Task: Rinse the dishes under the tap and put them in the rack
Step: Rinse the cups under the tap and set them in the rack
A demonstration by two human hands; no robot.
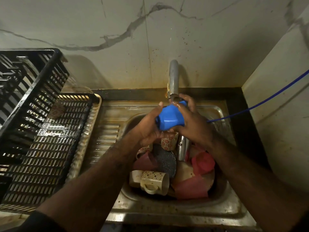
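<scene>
A blue plastic cup (170, 118) lies on its side right under the spout of the metal tap (173, 79), with water running over it. My left hand (150, 128) holds the cup from below and from the left. My right hand (192, 121) grips its right end, fingers curled over the top near the spout. Below them the steel sink (167, 208) holds several dishes: patterned mugs (154, 181), pink cups (203, 163), a dark speckled plate (166, 160) and a steel tumbler (183, 148). The black slatted rack (50, 148) stands at the left.
A second black crate (33, 76) leans on the rack at the back left. A ribbed steel draining board (107, 133) lies between rack and sink. A blue hose (260, 101) runs from the right wall to the sink. A marbled wall rises close behind the tap.
</scene>
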